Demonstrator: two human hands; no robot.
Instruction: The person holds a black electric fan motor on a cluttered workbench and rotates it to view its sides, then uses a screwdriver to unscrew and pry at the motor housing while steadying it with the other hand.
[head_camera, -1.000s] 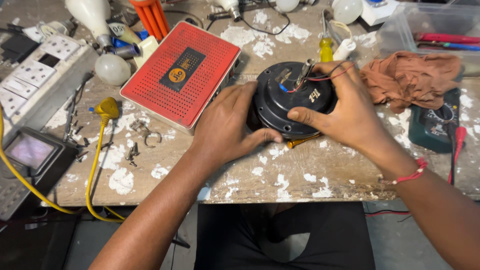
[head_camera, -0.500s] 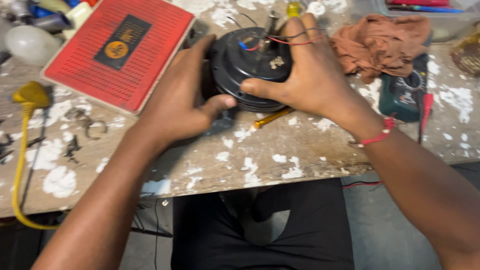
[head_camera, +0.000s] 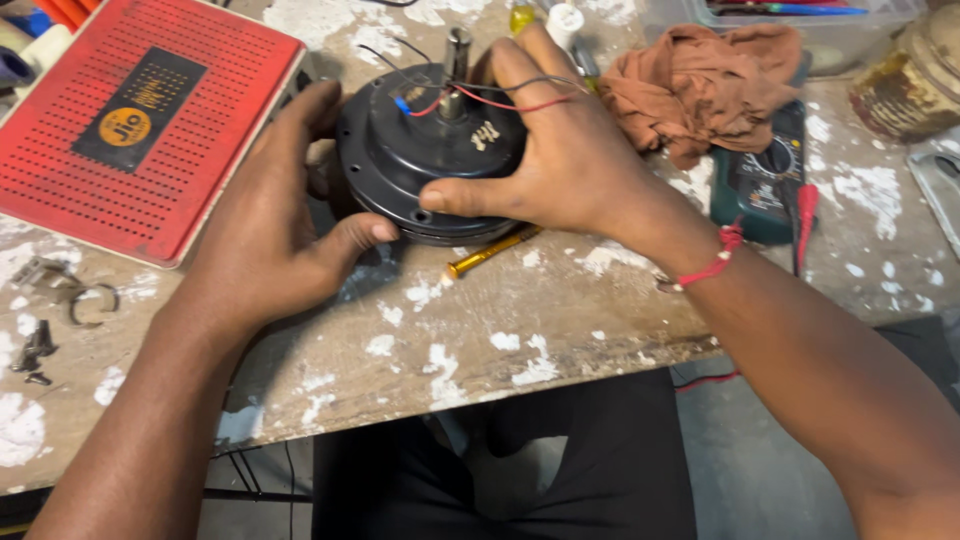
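We grip the round black motor housing (head_camera: 425, 160) with 2 hands on the worn table (head_camera: 560, 320). Our left hand (head_camera: 265, 225) clasps its left edge; our right hand (head_camera: 545, 150) clamps its right rim, beside a brown rag (head_camera: 700, 85).

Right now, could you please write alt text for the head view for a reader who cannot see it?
Two bare hands grip a round black motor housing on a paint-flecked wooden bench: the left hand holds its near left edge, the right hand its top. A red perforated box lies left, a brown rag right.
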